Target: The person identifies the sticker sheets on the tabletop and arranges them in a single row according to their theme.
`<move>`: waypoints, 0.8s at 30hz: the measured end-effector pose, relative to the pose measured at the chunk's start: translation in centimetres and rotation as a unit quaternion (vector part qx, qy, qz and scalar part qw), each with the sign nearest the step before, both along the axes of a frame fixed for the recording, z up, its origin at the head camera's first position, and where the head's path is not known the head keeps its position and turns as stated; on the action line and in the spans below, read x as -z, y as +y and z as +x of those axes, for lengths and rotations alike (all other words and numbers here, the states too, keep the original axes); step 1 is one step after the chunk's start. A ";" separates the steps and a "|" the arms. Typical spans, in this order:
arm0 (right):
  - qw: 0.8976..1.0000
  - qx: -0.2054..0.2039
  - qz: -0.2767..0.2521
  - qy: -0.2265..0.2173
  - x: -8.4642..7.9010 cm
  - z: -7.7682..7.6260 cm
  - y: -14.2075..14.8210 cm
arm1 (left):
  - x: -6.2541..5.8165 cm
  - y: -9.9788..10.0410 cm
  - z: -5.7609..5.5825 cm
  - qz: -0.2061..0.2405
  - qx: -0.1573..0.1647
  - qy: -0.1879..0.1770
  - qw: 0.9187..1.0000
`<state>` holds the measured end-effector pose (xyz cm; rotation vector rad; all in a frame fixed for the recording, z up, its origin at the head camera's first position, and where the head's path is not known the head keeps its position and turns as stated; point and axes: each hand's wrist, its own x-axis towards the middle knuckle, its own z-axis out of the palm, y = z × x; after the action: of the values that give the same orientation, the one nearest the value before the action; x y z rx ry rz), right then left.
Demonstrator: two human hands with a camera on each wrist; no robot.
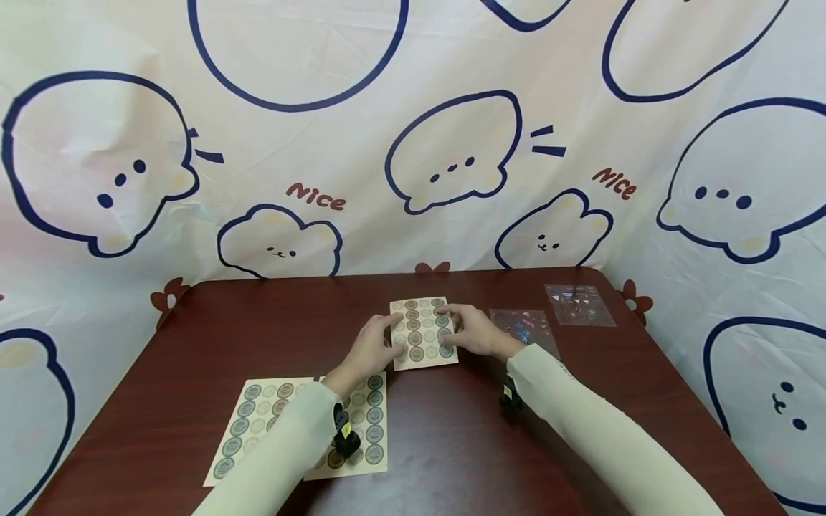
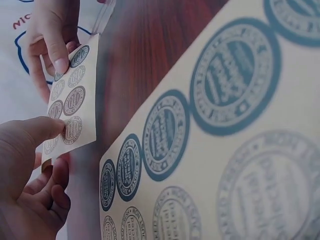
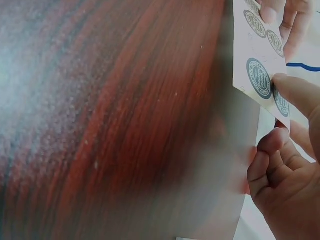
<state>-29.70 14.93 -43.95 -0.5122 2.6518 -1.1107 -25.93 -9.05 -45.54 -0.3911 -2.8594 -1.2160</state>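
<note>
Pinching the left edge of a small sticker sheet (image 1: 424, 330) with the left hand (image 1: 369, 351) — thumb on the printed face, fingertips tucked behind. Gripping the opposite edge with the right hand (image 1: 477, 331) in much the same way, with thumb close to a dark round sticker (image 3: 259, 78) and with fingers curled beneath. Held up off the dark wooden table (image 1: 445, 444) between both hands, toward the far side, with the printed face turned up. Likely very light, thin and bendy, perhaps a little slick on the face, and more apt to crease or curl at a corner than to tear. Best taken by opposite edges, with a soft pinch and little pressure on the printed circles. Around the left sleeve (image 1: 284, 451), flat on the table and partly hidden by it, one larger sheet (image 1: 258, 423) and another large sheet (image 1: 364, 430), both with rows of similar round stickers. To the right of the right hand, two clear plastic bags: a nearer bag (image 1: 545, 337), partly hidden by the right arm, with small pink and blue bits (image 1: 521, 332), and a farther bag (image 1: 596, 312) near the table's far right corner, with small pale shapes (image 1: 574, 301). Hard to tell loose contents from print on the plastic — or sealed from unsealed. Beyond the table, a pale cloth (image 1: 361, 143) with blue-outlined cartoon figures.
</note>
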 end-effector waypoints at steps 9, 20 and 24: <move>1.000 0.006 -0.007 0.016 -0.1 0.9 0.2 | -0.1 0.0 0.8 0.028 0.003 -0.003 1.000; 0.999 0.008 -0.004 0.034 0.1 2.0 1.0 | -0.7 0.5 1.8 0.025 0.011 0.011 1.000; 0.999 0.004 -0.004 0.035 -0.1 2.4 1.2 | -0.9 0.5 2.2 0.025 0.014 0.012 1.000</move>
<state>-27.29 16.11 -43.88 -0.5507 2.7128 -1.1254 -23.75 -8.53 -44.60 -0.4423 -2.8066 -1.2752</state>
